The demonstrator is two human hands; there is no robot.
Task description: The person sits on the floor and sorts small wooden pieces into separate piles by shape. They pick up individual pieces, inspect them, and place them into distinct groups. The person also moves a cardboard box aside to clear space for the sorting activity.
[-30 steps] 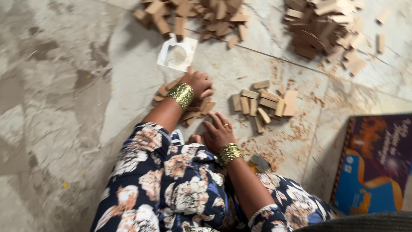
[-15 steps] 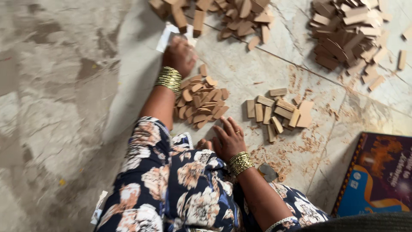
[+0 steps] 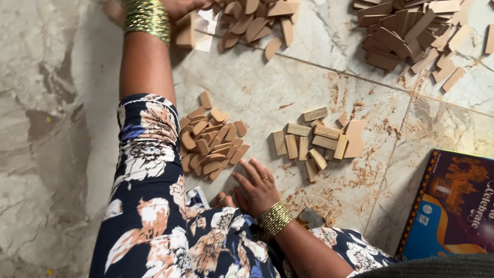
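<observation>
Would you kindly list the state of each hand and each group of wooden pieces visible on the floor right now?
left hand: stretched to the top pile, mostly out of frame; grip cannot be told
right hand: open, fingers spread, resting on the floor
top pile: loose heap
rounded pieces: loose heap by the knee
rectangular blocks: laid flat, roughly side by side
far pile: loose heap
box: lying flat, closed
</observation>
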